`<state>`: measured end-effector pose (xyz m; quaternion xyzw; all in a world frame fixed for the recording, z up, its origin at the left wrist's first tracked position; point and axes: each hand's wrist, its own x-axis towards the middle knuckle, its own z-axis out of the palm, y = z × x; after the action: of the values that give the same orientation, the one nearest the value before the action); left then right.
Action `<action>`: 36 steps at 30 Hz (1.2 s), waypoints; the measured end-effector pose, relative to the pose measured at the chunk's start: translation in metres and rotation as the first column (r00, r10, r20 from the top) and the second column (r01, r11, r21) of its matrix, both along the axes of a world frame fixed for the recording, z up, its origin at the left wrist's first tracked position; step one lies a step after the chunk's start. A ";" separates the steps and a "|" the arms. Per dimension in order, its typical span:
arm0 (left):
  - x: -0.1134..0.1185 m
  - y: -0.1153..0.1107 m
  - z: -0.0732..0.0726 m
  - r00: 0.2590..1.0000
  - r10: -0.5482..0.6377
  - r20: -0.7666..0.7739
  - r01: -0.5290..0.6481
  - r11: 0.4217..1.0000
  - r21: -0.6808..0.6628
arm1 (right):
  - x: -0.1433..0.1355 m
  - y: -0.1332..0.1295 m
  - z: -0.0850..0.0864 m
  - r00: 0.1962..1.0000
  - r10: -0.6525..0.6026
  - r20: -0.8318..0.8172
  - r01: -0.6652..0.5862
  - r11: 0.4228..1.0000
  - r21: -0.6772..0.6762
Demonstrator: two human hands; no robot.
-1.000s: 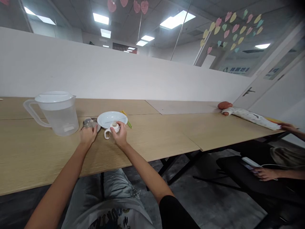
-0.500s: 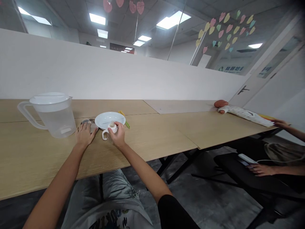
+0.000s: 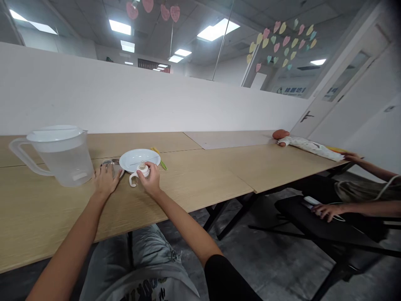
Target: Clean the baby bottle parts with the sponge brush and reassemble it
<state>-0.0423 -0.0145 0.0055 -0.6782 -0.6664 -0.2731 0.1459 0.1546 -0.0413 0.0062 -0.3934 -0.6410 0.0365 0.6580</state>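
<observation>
My right hand [image 3: 151, 177] is closed on a baby bottle top [image 3: 143, 168], white with a clear nipple, held upright in front of the white plate [image 3: 139, 153]. A curved white handle [image 3: 133, 180] sticks out to its left. My left hand [image 3: 105, 180] reaches over a shiny metal dish [image 3: 116, 162] to the left of the plate, fingers forward and thumb apart. Something clear and rounded shows at its fingertips, too covered to name. Left of this hand stands a translucent lidded pitcher [image 3: 67, 161], with what looks like liquid inside.
Yellow and green utensils [image 3: 162, 162] lie by the plate's right rim. At the table's far right lies a doll [image 3: 308, 146] in white patterned cloth, near another person's hand [image 3: 352, 157]. That person's other hand [image 3: 327, 210] rests by a phone on a black stool [image 3: 294, 209].
My view has turned slightly right, so things on the table appear farther left. Both my hands keep nearly the same places and grips. The other person's lower hand has shifted onto the phone.
</observation>
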 end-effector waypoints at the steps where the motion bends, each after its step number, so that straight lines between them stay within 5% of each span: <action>1: 0.000 0.001 0.001 1.000 -0.004 0.008 0.004 1.000 0.004 | 0.000 0.000 0.000 1.000 0.002 -0.002 -0.002 1.000 0.006; 7: -0.003 0.005 -0.001 0.998 -0.039 0.050 0.042 0.997 -0.062 | 0.001 0.001 0.000 1.000 -0.001 0.008 0.001 1.000 0.004; 22: 0.003 -0.006 0.013 0.997 0.072 0.038 -0.074 0.995 0.067 | 0.000 -0.001 0.000 1.000 -0.003 0.007 0.003 1.000 -0.003; 29: -0.001 -0.001 0.010 0.994 0.026 0.111 -0.022 0.999 -0.045 | 0.001 -0.001 0.001 1.000 -0.017 0.025 0.016 0.999 0.036; 33: 0.004 -0.009 0.022 0.966 -0.039 0.256 -0.011 0.982 0.189 | 0.002 -0.002 0.003 0.999 -0.001 0.037 -0.001 0.999 0.048; 36: 0.014 -0.024 0.037 0.922 -0.204 0.329 0.032 0.887 0.461 | 0.005 -0.003 0.004 0.999 -0.013 0.031 0.012 0.999 0.044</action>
<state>-0.0282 -0.0390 0.0426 -0.6028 -0.5578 -0.5495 0.1532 0.1600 -0.0447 0.0106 -0.3833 -0.6493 0.0122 0.6567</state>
